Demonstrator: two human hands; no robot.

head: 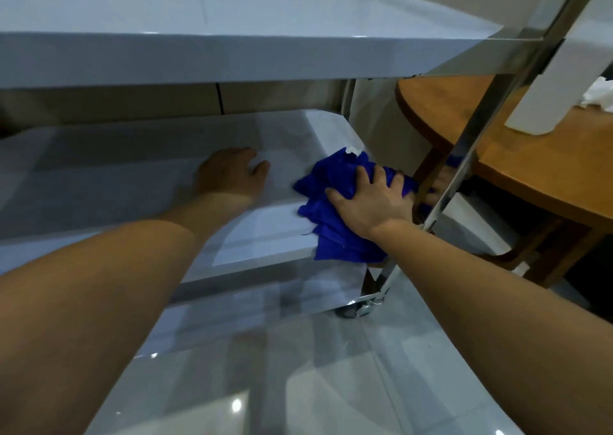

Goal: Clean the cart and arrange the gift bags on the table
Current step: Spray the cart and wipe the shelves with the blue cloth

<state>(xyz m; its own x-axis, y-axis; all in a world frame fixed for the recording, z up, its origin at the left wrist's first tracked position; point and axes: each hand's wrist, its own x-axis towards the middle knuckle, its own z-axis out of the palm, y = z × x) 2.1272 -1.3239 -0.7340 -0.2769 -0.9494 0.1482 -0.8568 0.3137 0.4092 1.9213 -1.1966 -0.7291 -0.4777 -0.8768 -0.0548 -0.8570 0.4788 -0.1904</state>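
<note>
A steel cart fills the view, with an upper shelf and a lower shelf. My right hand presses a crumpled blue cloth onto the lower shelf's right front corner, fingers spread over the cloth. My left hand lies flat on the lower shelf to the left of the cloth, fingers apart and holding nothing. A white gift bag stands on the wooden table behind the cart's right post.
The cart's shiny corner post runs diagonally just right of my right hand, with a caster wheel below it. White crumpled paper lies on the table at the far right. Glossy floor tiles lie beneath.
</note>
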